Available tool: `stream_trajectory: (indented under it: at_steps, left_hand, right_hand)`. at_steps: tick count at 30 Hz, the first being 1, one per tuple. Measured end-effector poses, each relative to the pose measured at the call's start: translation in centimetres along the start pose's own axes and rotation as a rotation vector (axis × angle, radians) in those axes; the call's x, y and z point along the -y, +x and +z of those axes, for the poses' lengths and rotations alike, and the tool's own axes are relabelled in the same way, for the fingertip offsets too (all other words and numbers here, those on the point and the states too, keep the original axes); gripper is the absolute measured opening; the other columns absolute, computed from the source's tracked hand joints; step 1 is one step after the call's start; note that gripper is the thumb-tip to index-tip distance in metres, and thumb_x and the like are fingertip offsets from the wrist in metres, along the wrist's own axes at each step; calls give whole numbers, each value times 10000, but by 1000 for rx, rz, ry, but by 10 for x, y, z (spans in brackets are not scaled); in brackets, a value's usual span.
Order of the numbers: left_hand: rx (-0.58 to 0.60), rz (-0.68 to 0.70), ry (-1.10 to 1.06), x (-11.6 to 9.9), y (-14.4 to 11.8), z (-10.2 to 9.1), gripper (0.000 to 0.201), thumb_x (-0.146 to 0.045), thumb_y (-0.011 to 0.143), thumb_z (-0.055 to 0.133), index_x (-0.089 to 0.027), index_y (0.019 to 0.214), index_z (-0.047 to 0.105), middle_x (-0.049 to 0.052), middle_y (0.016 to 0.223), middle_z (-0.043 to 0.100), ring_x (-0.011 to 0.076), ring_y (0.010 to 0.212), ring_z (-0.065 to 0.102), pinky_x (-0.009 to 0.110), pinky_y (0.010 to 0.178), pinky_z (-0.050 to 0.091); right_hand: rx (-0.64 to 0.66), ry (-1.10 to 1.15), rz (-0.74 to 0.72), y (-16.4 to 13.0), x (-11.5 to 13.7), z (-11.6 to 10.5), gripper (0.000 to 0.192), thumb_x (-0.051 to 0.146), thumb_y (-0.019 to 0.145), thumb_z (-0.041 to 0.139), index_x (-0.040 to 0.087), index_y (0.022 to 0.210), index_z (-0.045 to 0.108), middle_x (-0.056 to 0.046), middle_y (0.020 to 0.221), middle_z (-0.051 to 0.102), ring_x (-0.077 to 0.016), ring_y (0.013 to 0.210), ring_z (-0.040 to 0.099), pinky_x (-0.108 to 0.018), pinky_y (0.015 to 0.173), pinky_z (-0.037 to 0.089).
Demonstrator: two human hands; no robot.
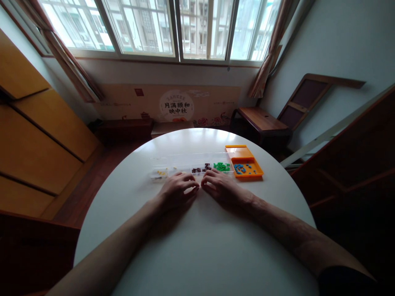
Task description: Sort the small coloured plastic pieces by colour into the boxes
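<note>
Fingertips curled in and nearly meeting, my left hand (178,188) and my right hand (222,186) rest on the white table just in front of a long clear compartment box (152,174). Both look pinched, but whatever small thing they may hold is hidden. Yellow pieces (162,172) lie in the box's left compartment. Dark brown pieces (206,167) sit in the middle, behind my fingers, with bright green pieces (221,166) to their right. An orange case (259,174) stands open at the right end, holding blue pieces (239,168). My hands hide part of the clear box.
The round white table (197,250) fills the foreground. Beyond its far edge stand a low printed panel (123,96) under the window and a wooden chair (262,119) at right. A wooden cabinet (40,144) is on the left.
</note>
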State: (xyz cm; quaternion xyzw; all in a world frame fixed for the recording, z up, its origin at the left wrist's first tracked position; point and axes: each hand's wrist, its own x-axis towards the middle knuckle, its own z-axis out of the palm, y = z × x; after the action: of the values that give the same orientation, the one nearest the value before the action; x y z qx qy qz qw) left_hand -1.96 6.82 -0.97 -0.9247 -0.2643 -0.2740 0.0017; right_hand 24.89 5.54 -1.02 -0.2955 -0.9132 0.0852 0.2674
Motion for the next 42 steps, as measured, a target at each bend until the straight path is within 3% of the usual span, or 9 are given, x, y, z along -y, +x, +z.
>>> stream_trajectory:
  at_steps: [4,12,20,29,34,42]
  left_hand:
    - [-26,-22,-17,-2,2,-2,137,-285,1030,707,-276,984,836,43,1016,804,170,841,738,346,864,568]
    - [-94,-46,-82,-11,8,-2,195,-412,1065,712,-276,1005,838,29,985,813,144,765,713,308,775,559]
    - [-202,-25,18,-14,9,-4,143,-361,1051,745,-275,976,831,10,958,821,134,775,733,314,788,532]
    - [-243,145,36,-13,10,-5,102,-255,1066,720,-242,1004,800,4,936,817,123,768,728,300,771,520]
    - [-295,72,-8,-11,11,-7,77,-244,1058,732,-238,1001,784,9,949,803,123,772,715,295,781,528]
    - [-365,-138,-10,-3,9,-10,153,-313,1072,719,-229,978,805,3,935,781,93,625,619,299,764,517]
  right_hand:
    - [-26,-5,-21,0,1,-1,118,230,1134,585,218,1090,693,-94,1111,702,-245,1048,626,-415,961,582]
    - [-196,49,-74,-1,-4,1,111,281,1149,579,226,1094,659,-88,1110,718,-242,1077,667,-405,955,599]
    - [-172,82,-74,-1,-7,4,128,321,1154,571,228,1098,638,-96,1104,699,-245,1047,666,-405,919,613]
    - [-123,107,-66,-1,-7,4,140,326,1165,538,231,1111,626,-93,1119,694,-244,1051,653,-411,939,604]
    - [-116,125,-25,-2,-5,1,93,228,1140,519,233,1105,606,-103,1135,686,-255,1070,650,-433,964,591]
    - [-1,63,-12,-3,-1,-4,88,155,1071,551,223,1073,607,-94,1105,691,-254,1037,626,-421,974,556]
